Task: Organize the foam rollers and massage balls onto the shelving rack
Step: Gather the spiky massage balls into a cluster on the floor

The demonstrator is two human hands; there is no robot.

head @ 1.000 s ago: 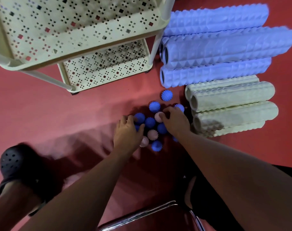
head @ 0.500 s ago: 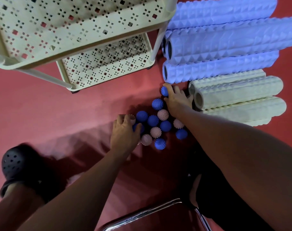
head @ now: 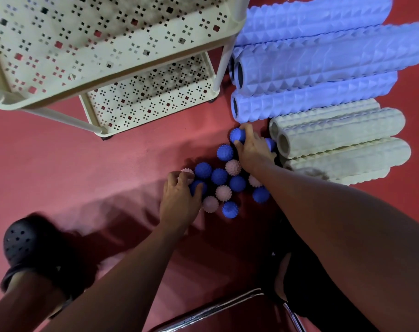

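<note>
Several spiky massage balls, blue (head: 219, 176) and pink (head: 233, 167), lie clustered on the red floor. My left hand (head: 181, 200) rests over the cluster's left side, fingers curled around a blue ball (head: 197, 185) and touching a pink ball (head: 187, 172). My right hand (head: 251, 147) is closed on the far blue ball (head: 237, 135), just below the blue foam rollers (head: 323, 61). Cream foam rollers (head: 342, 140) lie stacked to the right. The cream perforated shelving rack (head: 122, 61) stands at the top left, its shelves bare.
My foot in a black clog (head: 29, 240) is at the lower left. A chrome chair frame (head: 215, 310) crosses the bottom edge. The rack's post (head: 224, 56) stands close to the blue rollers' ends.
My right hand has reached up from the middle of the cluster to the farthest blue ball and closed on it. My left hand has stayed on the cluster's left side.
</note>
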